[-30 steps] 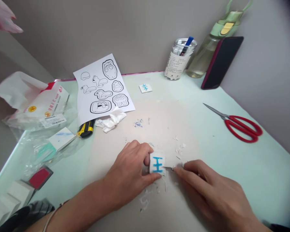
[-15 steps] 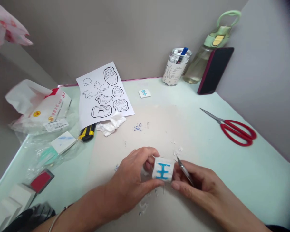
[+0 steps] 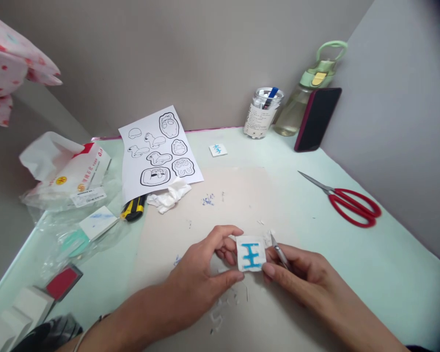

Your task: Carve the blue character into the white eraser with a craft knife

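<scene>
A small white square carving block [image 3: 241, 254] with a raised blue character is held up between both hands over a pale mat. My left hand [image 3: 209, 266] grips its left side, index finger at the top corner and thumb at the bottom corner. My right hand [image 3: 300, 271] pinches the block's lower right corner with the thumb. Tucked in that same hand is a craft knife [image 3: 279, 251], its blade pointing up and away beside the block. White shavings [image 3: 217, 318] lie on the mat beneath. Another white block with blue marks [image 3: 218, 149] rests farther back.
Red-handled scissors [image 3: 352, 205] lie at the right. Behind them stand a phone [image 3: 318, 120], a bottle [image 3: 291, 110] and a jar of pens [image 3: 260, 117]. Leftward are a printed sheet [image 3: 139, 168], crumpled tissue [image 3: 170, 195], a yellow-black cutter [image 3: 134, 209], a tissue pack [image 3: 84, 168] and a red ink pad [image 3: 64, 282].
The block has turned slightly, its blue face now more squarely toward me. The right thumb has shifted up onto its corner. The whole view has tilted a little.
</scene>
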Demonstrator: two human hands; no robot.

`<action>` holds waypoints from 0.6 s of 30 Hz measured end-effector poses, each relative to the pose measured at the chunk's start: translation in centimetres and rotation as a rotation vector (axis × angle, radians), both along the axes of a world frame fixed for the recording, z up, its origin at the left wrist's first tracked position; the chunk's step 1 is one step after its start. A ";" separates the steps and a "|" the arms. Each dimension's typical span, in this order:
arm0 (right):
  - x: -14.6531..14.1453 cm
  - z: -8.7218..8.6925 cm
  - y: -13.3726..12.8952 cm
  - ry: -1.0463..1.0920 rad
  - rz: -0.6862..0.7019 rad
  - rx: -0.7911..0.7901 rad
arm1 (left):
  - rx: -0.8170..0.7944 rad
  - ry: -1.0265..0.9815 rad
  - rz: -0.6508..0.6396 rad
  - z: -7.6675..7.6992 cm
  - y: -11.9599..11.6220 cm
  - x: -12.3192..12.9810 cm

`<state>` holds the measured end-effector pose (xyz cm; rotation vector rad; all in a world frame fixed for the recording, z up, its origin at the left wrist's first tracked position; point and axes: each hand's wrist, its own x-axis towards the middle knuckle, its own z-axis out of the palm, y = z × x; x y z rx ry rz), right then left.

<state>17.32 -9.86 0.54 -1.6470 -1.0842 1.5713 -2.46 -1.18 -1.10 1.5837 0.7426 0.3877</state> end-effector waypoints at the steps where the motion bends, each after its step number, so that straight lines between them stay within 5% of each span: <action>1: 0.0 0.0 0.1 0.008 -0.007 -0.001 | -0.007 0.000 -0.003 0.0 0.0 0.0; 9: 0.1 0.1 0.1 -0.023 0.001 0.040 | 0.007 0.025 0.024 0.2 0.1 0.1; 18: -0.1 0.8 0.6 -0.093 0.023 0.080 | -0.165 -0.032 0.037 0.2 0.1 0.3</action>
